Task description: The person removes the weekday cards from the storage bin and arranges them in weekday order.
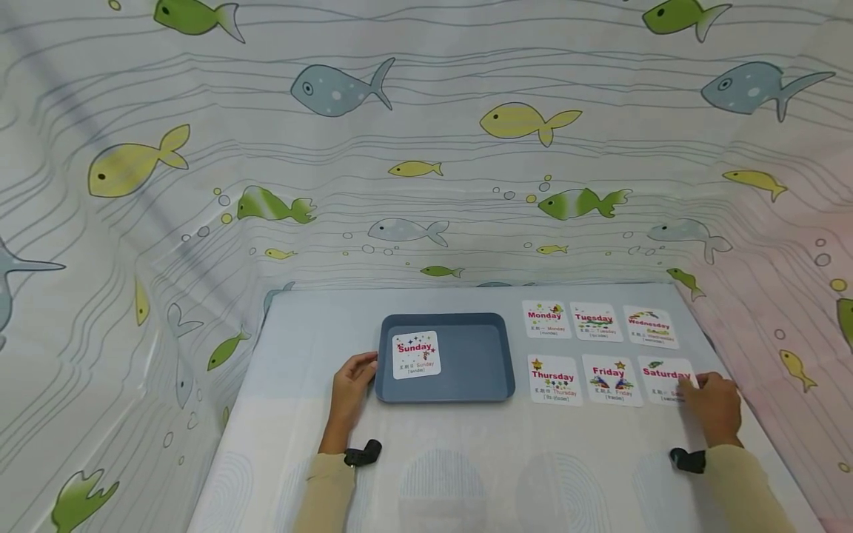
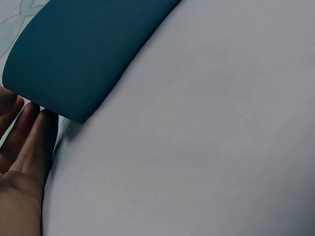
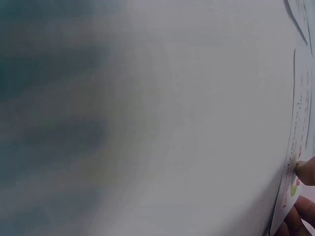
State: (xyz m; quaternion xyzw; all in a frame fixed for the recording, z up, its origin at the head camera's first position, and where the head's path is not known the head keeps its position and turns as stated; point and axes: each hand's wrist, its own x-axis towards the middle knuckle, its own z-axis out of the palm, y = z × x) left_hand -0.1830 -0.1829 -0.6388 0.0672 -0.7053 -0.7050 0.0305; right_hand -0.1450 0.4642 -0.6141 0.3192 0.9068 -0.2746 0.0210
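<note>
A blue-grey tray (image 1: 469, 355) lies on the table with the Sunday card (image 1: 416, 363) on its left side. My left hand (image 1: 351, 385) is at the tray's left edge; in the left wrist view, its nearly straight fingers (image 2: 37, 142) touch the tray's rim (image 2: 64, 110). My right hand (image 1: 718, 407) pinches the Saturday card (image 1: 663, 377) at its right edge. From the right wrist view, the thumb (image 3: 306, 171) lies on the printed face and other fingers are under the card, partly cut off by the frame.
To the tray's right, the Monday (image 1: 546, 322), Tuesday (image 1: 596, 323) and Wednesday (image 1: 651, 327) cards form a back row. The Thursday (image 1: 554, 385) and Friday (image 1: 611, 385) cards lie left of Saturday. A fish-patterned sheet (image 1: 426, 200) rises behind the table.
</note>
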